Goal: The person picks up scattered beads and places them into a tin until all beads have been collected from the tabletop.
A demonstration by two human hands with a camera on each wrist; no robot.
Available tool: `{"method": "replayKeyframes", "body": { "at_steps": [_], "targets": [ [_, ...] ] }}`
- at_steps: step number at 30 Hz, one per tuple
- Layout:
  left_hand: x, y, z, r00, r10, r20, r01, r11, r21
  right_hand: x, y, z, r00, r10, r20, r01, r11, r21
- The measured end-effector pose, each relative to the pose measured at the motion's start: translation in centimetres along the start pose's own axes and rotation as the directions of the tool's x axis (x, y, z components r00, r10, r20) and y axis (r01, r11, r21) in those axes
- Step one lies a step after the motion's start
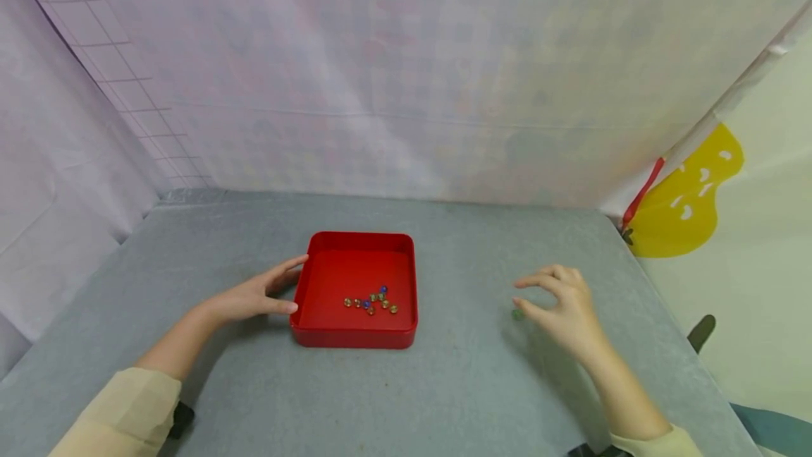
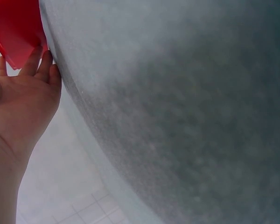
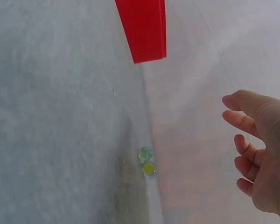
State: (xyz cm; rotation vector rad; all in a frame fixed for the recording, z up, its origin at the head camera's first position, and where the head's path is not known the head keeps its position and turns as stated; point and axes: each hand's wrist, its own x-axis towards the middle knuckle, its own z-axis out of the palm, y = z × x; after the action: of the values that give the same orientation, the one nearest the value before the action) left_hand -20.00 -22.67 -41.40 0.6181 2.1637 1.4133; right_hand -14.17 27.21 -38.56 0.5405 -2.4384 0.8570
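A square red tray (image 1: pixel 357 338) stands on the grey table, with several small glass marbles (image 1: pixel 372 299), gold and blue, gathered toward its front. My left hand (image 1: pixel 254 296) rests at the tray's left wall, thumb near the front corner and fingers fairly straight along the side. Over the table to the right hovers my right hand (image 1: pixel 567 309), thumb and index finger apart and nothing between them. Below its thumb a greenish marble (image 1: pixel 518 314) lies on the cloth. The right wrist view shows a clear green marble (image 3: pixel 145 153) and a yellow-centred marble (image 3: pixel 148 168) side by side.
Grey cloth (image 1: pixel 457 386) covers the table. A pale patterned curtain (image 1: pixel 406 90) hangs along the back edge. More white sheeting (image 1: pixel 57 161) stands at the left, and a cloth with a yellow print (image 1: pixel 688 203) hangs at the right.
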Motion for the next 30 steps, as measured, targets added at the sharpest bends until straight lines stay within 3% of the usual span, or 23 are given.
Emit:
{"method": "replayKeyframes", "body": {
  "at_steps": [16, 30],
  "targets": [
    [-0.1, 0.0, 0.0, 1.000, -0.005, 0.007, 0.005, 1.000, -0.021, -0.8, 1.4, -1.0, 0.990, 0.140, 0.029, -0.140, 0.990, -0.003],
    [0.0, -0.1, 0.0, 1.000, -0.015, 0.005, 0.015, 1.000, -0.015, -1.0, 3.7, -0.6, 0.981, 0.182, 0.067, -0.181, 0.983, -0.026]
  ]
}}
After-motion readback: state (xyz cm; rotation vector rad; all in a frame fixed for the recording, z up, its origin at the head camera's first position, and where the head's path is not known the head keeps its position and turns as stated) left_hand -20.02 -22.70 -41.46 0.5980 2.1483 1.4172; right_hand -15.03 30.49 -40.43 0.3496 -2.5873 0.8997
